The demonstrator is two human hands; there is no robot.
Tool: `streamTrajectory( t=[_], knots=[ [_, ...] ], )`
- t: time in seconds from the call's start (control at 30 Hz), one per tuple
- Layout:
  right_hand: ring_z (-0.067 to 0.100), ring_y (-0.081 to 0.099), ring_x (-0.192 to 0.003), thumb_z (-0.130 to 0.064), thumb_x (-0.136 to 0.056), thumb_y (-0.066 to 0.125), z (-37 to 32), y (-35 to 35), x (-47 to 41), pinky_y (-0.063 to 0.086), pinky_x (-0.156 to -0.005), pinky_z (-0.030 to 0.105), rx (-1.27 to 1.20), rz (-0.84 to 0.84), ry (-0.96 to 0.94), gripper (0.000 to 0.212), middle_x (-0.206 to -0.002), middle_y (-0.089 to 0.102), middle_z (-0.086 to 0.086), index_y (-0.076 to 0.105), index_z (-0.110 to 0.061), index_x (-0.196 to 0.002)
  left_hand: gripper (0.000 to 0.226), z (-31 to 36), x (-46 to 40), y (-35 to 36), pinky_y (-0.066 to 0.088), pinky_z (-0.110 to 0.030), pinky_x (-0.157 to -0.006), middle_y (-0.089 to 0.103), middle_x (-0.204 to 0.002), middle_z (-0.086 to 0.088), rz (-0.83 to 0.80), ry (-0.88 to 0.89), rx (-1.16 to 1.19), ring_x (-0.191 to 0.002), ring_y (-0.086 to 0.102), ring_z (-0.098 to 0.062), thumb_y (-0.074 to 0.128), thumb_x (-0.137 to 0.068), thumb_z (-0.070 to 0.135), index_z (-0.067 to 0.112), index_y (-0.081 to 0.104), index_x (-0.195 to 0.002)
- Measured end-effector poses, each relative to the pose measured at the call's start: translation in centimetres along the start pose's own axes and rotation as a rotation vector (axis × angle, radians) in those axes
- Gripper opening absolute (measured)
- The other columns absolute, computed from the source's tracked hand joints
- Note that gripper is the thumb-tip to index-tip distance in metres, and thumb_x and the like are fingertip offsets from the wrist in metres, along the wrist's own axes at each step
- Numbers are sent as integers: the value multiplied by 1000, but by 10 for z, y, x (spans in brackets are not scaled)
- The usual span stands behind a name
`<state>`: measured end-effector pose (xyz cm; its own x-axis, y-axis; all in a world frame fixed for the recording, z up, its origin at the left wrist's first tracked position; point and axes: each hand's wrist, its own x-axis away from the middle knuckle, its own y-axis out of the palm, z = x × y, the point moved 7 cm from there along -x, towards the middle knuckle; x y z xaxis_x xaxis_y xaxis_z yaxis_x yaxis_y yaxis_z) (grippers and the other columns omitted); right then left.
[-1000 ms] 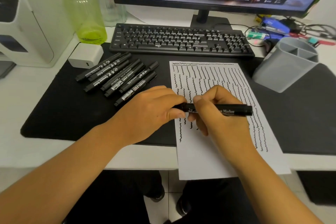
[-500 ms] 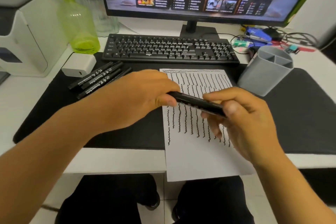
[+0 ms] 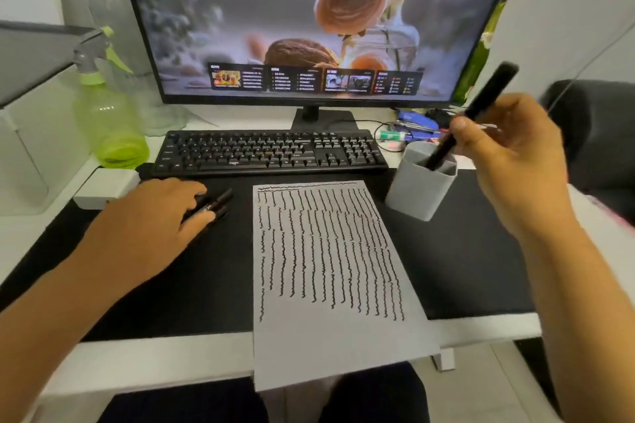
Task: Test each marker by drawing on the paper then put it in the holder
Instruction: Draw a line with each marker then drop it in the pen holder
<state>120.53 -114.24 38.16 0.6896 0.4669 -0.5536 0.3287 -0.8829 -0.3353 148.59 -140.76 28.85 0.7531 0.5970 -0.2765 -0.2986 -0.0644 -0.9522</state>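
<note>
Most of the loose markers (image 3: pixel 214 204) are covered by the left hand (image 3: pixel 161 213), so their number cannot be told. The lower tip of the held marker (image 3: pixel 476 110) is hidden inside the holder (image 3: pixel 421 184), and its upper end is blurred by motion. The widget text on the monitor (image 3: pixel 309 21) is too small to be read. The printer (image 3: pixel 24 86) is cut off by the left edge.

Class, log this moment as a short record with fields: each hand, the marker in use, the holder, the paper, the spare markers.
right hand: grips the black marker, tilted
marker tip end: dips into the grey holder
holder: upright on the black mat, right of the paper
left hand: open, resting on the spare markers
paper: covered in wavy black lines, near edge overhangs the desk
</note>
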Motion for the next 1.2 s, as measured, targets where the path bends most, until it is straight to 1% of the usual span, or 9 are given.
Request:
streamTrajectory(
  t=[0.23, 0.33, 0.5, 0.57, 0.67, 0.83, 0.97, 1.07, 1.2],
  knots=[
    [27, 69, -94, -28, -92, 71, 40, 12, -32, 62, -80, 47, 146, 79, 115, 25, -98, 66, 1, 55, -18, -109, 42, -22, 9, 26, 50, -38, -80, 64, -105, -7, -12, -90, -108, -94, 60, -23, 60, -85, 46, 16, 65, -114],
    [21, 63, -91, -28, -93, 71, 53, 29, -34, 57, -77, 37, 250, 33, 110, 27, -100, 63, -2, 55, -18, -112, 39, -19, 7, 29, 49, -34, -78, 62, -104, -4, -12, -77, -108, -91, 59, -19, 57, -86, 47, 20, 65, -113],
    [25, 60, -91, -34, -94, 68, 80, 54, -29, 50, -72, 40, 465, -140, 173, 29, -98, 65, 0, 66, -12, -113, 37, -14, 2, 36, 49, -30, -73, 58, -101, 1, -68, -64, -100, -86, 57, -14, 53, -87, 51, 25, 61, -113],
    [31, 63, -89, -38, -96, 64, 84, 57, -25, 55, -76, 47, 527, -144, 181, 29, -96, 71, 8, 70, -12, -107, 37, -10, 2, 37, 49, -30, -72, 58, -101, 1, -53, -40, -101, -86, 58, -15, 56, -86, 50, 25, 61, -113],
    [30, 62, -81, -41, -97, 60, 80, 59, -21, 53, -70, 43, 618, -99, 83, 35, -85, 72, 9, 77, -11, -103, 38, -4, 3, 40, 51, -30, -70, 58, -101, 1, -68, -7, -135, -86, 59, -16, 57, -85, 49, 24, 60, -114],
    [36, 44, -118, -44, -98, 59, 85, 60, -18, 34, -94, 38, 751, -28, 73, 40, -117, 59, 13, 77, -12, -114, 38, 2, 3, 43, 53, -32, -70, 57, -104, 2, -98, 11, -176, -87, 60, -16, 52, -89, 49, 25, 56, -119],
    [35, 39, -123, -46, -97, 58, 89, 60, -18, 35, -96, 39, 773, -24, 75, 43, -123, 57, 11, 78, -10, -112, 38, 1, 0, 45, 53, -34, -72, 59, -103, 1, -129, 4, -176, -87, 61, -18, 50, -91, 47, 23, 56, -119],
    [37, 38, -126, -50, -94, 61, 90, 60, -17, 34, -99, 41, 761, -60, 74, 49, -128, 56, 12, 76, -8, -115, 37, 1, -1, 44, 51, -32, -68, 54, -91, 6, -94, -2, -60, -78, 56, -13, 53, -90, 45, 24, 58, -120],
    [38, 37, -129, -47, -90, 68, 78, 53, -11, 38, -104, 48, 717, -18, 58, 49, -134, 53, 13, 71, -8, -120, 38, 2, 4, 34, 39, -14, -54, 59, -79, 15, -36, -72, 314, -64, 58, -5, 59, -88, 43, 25, 59, -121]
  ],
)
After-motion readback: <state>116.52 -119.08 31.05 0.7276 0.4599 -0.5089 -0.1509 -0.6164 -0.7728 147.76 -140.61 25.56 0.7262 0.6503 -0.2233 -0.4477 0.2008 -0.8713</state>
